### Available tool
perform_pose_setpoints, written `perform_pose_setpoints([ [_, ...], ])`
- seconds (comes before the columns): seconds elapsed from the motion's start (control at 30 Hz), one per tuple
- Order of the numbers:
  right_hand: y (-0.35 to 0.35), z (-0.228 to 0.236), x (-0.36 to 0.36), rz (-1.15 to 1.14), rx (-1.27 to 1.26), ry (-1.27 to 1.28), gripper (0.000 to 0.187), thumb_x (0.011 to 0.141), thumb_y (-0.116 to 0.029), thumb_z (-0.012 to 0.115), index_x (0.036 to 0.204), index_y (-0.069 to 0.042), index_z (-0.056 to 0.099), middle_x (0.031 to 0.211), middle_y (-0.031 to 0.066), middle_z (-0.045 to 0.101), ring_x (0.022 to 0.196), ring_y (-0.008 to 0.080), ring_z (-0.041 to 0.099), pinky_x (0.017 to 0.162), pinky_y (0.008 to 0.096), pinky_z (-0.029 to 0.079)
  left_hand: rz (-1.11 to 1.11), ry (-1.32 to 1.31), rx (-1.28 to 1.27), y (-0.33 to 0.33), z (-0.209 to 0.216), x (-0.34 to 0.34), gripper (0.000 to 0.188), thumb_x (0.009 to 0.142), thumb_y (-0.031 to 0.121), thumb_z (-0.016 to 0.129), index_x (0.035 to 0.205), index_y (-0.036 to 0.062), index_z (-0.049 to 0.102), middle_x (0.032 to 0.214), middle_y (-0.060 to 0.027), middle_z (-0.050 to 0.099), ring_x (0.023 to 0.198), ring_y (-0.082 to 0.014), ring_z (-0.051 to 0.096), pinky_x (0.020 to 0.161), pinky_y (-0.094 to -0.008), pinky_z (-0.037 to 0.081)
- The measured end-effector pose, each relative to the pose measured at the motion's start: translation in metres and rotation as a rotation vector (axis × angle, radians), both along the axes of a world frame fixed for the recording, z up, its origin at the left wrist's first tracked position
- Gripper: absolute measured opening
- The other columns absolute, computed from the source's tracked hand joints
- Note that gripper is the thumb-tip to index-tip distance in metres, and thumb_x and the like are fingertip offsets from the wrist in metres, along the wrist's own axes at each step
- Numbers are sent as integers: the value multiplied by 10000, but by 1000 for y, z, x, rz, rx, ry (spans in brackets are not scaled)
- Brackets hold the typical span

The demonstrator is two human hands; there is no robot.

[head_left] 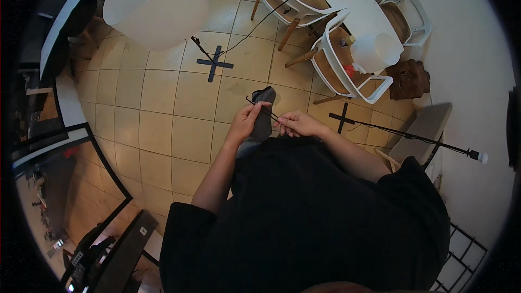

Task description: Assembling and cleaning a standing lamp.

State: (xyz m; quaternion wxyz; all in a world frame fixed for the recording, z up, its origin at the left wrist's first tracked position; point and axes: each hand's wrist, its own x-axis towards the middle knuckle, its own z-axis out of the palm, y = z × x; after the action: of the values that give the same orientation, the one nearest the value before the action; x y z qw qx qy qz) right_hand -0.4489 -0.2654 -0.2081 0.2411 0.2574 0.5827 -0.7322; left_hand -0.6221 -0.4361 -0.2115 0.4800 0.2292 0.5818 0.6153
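In front of my body, my left hand (pixel 245 122) and my right hand (pixel 297 123) pinch a thin black cord-like strand (pixel 269 113). It runs slantwise between my fingertips, and a short bent end sticks out past my left fingers. Whether it is a cord or a stiff wire I cannot tell. Below my hands a grey shoe (pixel 263 125) shows on the tiled floor. Some fingers of my right hand are curled and partly hidden.
White chairs (pixel 347 84) with wooden seats surround a white table (pixel 355 8) at the far right. A large white lampshade (pixel 157 8) hangs over the far left. Cross-shaped black stand bases (pixel 215 64) rest on the tiles; one lamp pole (pixel 412 135) reaches right. A black-framed mirror (pixel 103 173) stands left.
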Motion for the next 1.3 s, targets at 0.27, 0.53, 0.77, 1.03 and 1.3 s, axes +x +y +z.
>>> perform_pose_setpoints([
  [0.27,21,-7,-39,-295,-155,-43,471,1071,-419,495,1351,-51,581,1047,112,700,754,173,687,691,295,582,-101,47,-72,38,-9,-53,324,1098,306,481,1047,54,677,965,-6,646,904,-86,574,807,-250,463],
  [0.53,149,-93,-14,-1139,-413,-167,678,1022,-613,457,1428,-71,434,1151,126,622,997,241,647,885,374,552,63,95,-337,80,-8,-101,348,1119,324,384,981,65,570,936,-17,530,906,-120,473,851,-257,389],
  [0.77,241,-150,16,-1618,-528,-12,895,998,-658,457,1530,-19,125,1136,158,581,1015,295,635,899,439,559,171,126,-592,185,12,-143,349,1082,385,422,961,91,567,958,-30,519,906,-142,461,848,-268,384],
  [1.03,268,-166,35,-1842,-706,-79,584,1066,-555,385,1213,-4,514,1104,121,581,1020,267,625,914,393,526,198,346,-571,358,-16,-199,441,1073,390,424,1019,-7,608,998,-113,604,953,-212,547,892,-330,430],
  [1.3,264,-165,26,-1963,-640,-84,430,1092,-367,407,1234,22,522,1117,120,599,1028,234,616,930,375,521,196,500,-695,464,-92,-296,611,1023,475,474,1165,-101,621,1086,-238,680,980,-346,678,854,-431,519],
])
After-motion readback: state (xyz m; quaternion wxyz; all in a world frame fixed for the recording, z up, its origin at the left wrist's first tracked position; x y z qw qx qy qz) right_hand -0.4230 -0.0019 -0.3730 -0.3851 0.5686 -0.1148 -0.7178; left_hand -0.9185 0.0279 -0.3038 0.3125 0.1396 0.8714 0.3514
